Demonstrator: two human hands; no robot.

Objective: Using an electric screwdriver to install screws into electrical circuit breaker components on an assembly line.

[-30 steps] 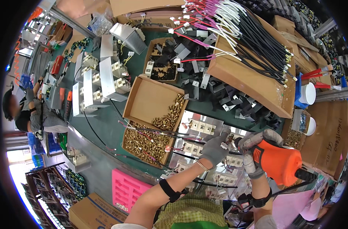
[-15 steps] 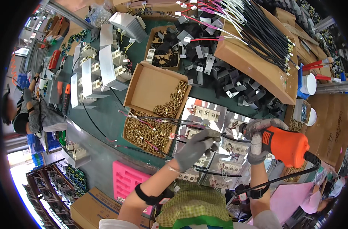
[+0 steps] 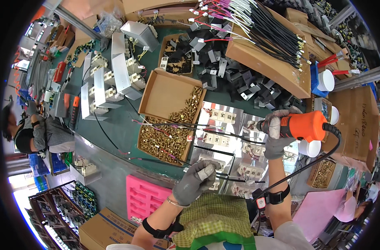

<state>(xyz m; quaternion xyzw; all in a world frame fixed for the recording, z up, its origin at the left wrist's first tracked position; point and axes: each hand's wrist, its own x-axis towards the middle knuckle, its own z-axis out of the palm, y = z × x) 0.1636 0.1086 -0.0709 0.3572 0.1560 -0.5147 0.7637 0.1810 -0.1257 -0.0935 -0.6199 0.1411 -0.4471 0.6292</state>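
My right hand (image 3: 278, 139), in a grey glove, is wrapped round an orange power screwdriver (image 3: 308, 126). The tool lies nearly level, its dark nose pointing left above shiny metal plates (image 3: 235, 118). A black cord (image 3: 311, 161) loops from its rear end toward me. Nearer and to the left, my gloved left hand (image 3: 197, 180) has its fingers curled and pinched together; whatever is between them is hidden. It hovers by the plates' near left corner. White terminal blocks (image 3: 221, 116) sit on the plates, and black wires (image 3: 235, 135) run across them.
Left of the plates, an open cardboard box (image 3: 160, 89) holds brass screws (image 3: 163, 143). Black brackets (image 3: 223, 66) are heaped behind, beside a carton of cables (image 3: 265, 68). Finned heat sinks (image 3: 121, 71) stand at the back left. A pink foam tray (image 3: 146, 195) lies nearer me. Another person (image 3: 37, 129) is far left.
My right hand has moved away from me with the screwdriver, which is now more level. My left hand has drawn back toward me and left, its fingers curling closer. The whole view has shifted slightly.
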